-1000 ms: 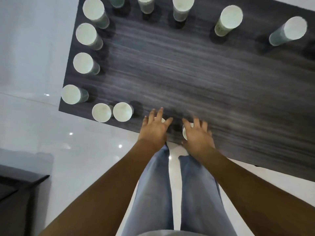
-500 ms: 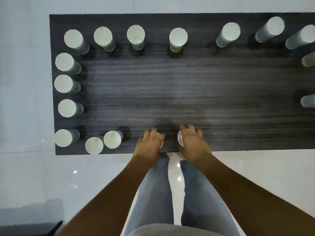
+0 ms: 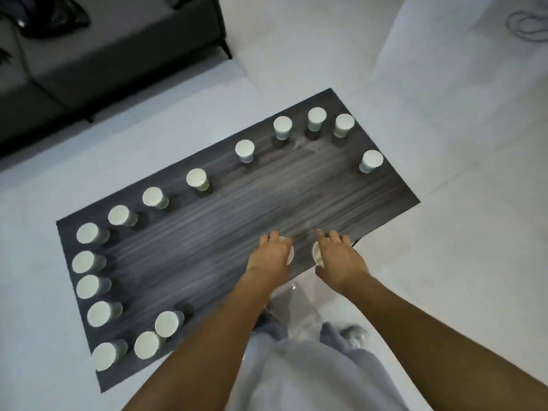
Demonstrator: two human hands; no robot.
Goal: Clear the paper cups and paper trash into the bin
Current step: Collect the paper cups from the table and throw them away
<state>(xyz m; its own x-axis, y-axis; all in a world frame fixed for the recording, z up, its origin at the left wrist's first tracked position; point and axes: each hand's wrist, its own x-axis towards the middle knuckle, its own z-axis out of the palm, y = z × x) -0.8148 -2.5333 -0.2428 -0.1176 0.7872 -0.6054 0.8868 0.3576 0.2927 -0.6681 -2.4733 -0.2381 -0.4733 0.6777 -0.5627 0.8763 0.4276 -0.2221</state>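
From the head view I see my left hand [image 3: 271,256] at the near edge of the dark wood-grain bench [image 3: 267,200], its grip curled down over the top of a paper cup [image 3: 290,253] of which only a sliver of white rim shows past the knuckles. My right hand [image 3: 341,258] sits just beside it, its grip curled the same way over a second paper cup [image 3: 316,253], whose rim shows on the thumb side. Both cups stand on the bench near its edge, close together but apart. The other paper cups stand upright around the bench's border: a far row [image 3: 196,178] running along the back edge, a left column [image 3: 89,261], and a near-left cluster [image 3: 167,323] where two cups touch or nearly touch. A dark sofa [image 3: 103,46] stands beyond the bench on the pale floor [image 3: 459,262]. I see no bin in this frame.
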